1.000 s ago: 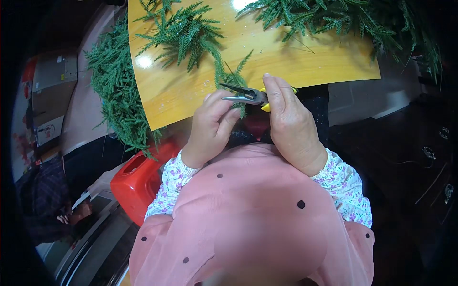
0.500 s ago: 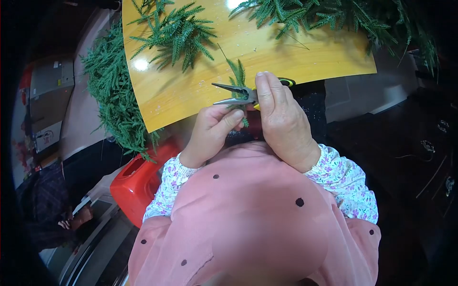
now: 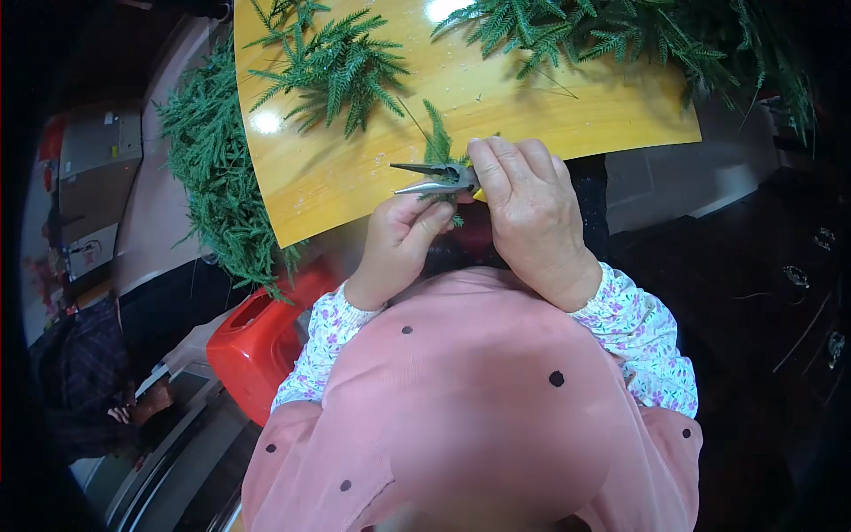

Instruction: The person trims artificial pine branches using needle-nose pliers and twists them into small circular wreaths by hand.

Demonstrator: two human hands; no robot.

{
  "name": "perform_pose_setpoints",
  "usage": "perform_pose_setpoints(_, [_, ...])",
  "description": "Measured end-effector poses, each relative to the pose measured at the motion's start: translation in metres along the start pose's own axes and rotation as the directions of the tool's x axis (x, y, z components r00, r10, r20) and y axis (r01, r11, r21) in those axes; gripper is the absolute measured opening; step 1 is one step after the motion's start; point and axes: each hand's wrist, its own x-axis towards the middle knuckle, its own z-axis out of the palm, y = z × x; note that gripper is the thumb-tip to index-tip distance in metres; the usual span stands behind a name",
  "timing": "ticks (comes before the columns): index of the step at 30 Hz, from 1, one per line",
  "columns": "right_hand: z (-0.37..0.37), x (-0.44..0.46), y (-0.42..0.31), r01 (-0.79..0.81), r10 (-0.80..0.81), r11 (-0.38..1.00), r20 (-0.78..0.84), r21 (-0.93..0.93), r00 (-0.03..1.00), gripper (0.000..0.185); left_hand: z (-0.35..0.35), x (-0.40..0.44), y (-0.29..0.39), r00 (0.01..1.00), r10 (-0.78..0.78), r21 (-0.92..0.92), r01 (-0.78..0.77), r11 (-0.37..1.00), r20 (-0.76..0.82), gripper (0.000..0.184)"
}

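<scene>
So the biggest thing in front of me is the shiny yellow wood table, with its near edge just past my hands. Then there's my pink apron, dotted with dark spots, with flowery sleeves poking out at the sides. A thick heap of greenery sits along the table's left edge, and another leafy pile spreads across the far right. Down by my left arm is a red plastic stool, and a smaller bunch lies on the tabletop, far left.

Hands next: my right hand is wrapped around the pliers — just a bit of yellow handle showing — and the jaws point left, tips apart. My left hand has thumb and fingers pinching a green sprig right at the jaws, leafy end sticking up over the table. Can't tell if the metal's actually touching it.
</scene>
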Motion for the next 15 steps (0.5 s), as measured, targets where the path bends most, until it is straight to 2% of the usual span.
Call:
perform_pose_setpoints(2, [0.000, 0.002, 0.003, 0.033, -0.033, 0.999, -0.006, 0.012, 0.999, 0.043, 0.000, -0.001, -0.003, 0.999, 0.036, 0.036, -0.036, 0.999, -0.001, 0.022])
perform_pose_setpoints(5, [0.008, -0.002, 0.001, -0.002, 0.003, 0.998, -0.010, 0.058, 1.000, 0.043, 0.000, -0.002, -0.003, 0.997, 0.067, 0.117, -0.063, 0.991, -0.030, 0.021])
perform_pose_setpoints(9, [0.009, -0.002, -0.004, -0.028, 0.031, 0.997, 0.028, -0.075, 0.999, 0.042, -0.001, 0.000, -0.005, 0.989, 0.138, 0.236, -0.124, 0.964, -0.044, 0.021])
perform_pose_setpoints(12, [0.011, 0.000, -0.005, -0.015, 0.017, 0.992, 0.021, -0.127, 1.000, 0.040, 0.001, 0.000, 0.000, 0.990, 0.118, 0.255, -0.095, 0.962, -0.078, 0.022])
perform_pose_setpoints(15, [0.014, 0.003, -0.002, 0.030, -0.033, 0.989, -0.024, -0.141, 0.999, 0.036, 0.002, -0.001, -0.001, 0.993, 0.062, 0.186, -0.042, 0.982, -0.104, 0.022])
